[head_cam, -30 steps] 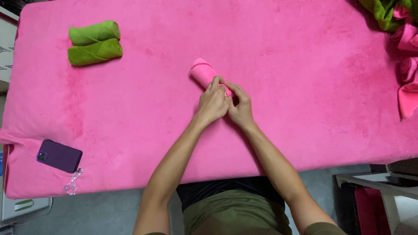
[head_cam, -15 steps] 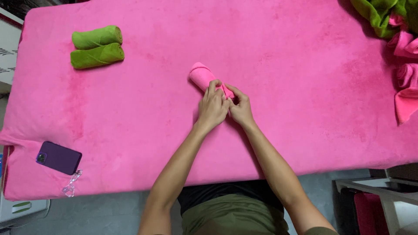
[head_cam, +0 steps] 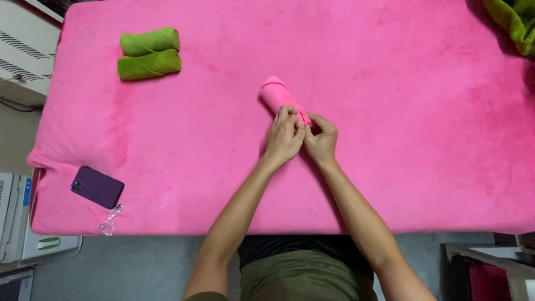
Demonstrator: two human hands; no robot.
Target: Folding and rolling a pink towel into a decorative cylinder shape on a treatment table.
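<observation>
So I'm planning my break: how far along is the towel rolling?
Done: two green rolls lie side by side at the table's far left. In hand: the left hand and right hand pinch the near end of a pink roll. Left: loose green cloth heaped at the far right corner.
</observation>
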